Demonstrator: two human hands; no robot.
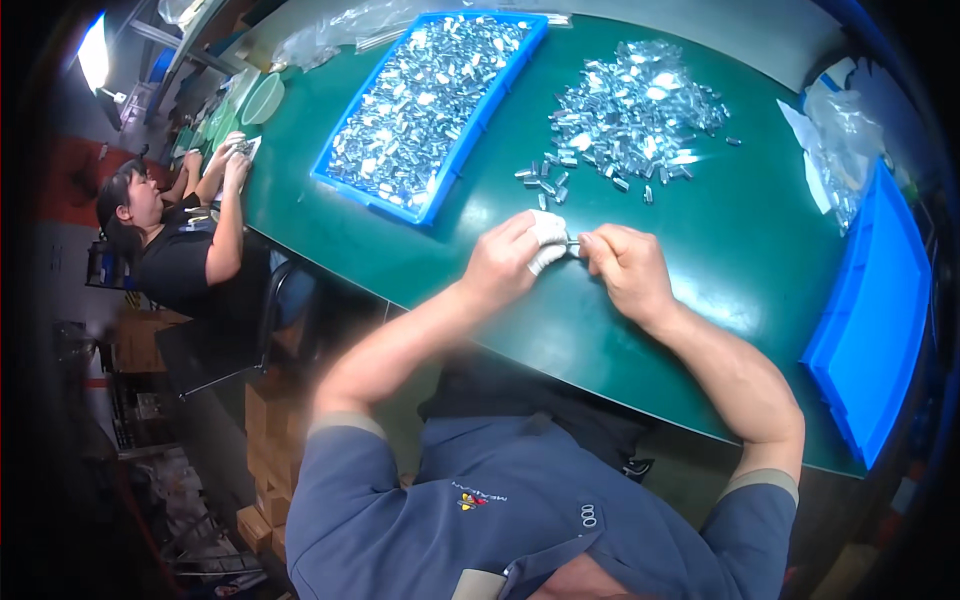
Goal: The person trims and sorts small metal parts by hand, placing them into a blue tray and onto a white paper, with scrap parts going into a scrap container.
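Note:
Above the near edge of the green table, my two hands meet fingertip to fingertip. White coverings wrap some fingers of my left hand (515, 255), which is closed on a small metal piece (573, 242). From the other side, the bare fingers of my right hand (630, 268) pinch the same piece; most of it is hidden between the fingers. Just beyond lies a heap of small shiny metal pieces (640, 115), with a few loose ones (545, 182) nearest my left hand. A blue tray (432, 205) full of similar pieces stands to the left.
Another blue tray (875, 320) sits at the table's right edge, beside clear plastic bags (845, 125). A co-worker (185, 230) sits at the left, hands on the table near a pale green bowl (264, 99). Cardboard boxes (270, 450) are stacked below left.

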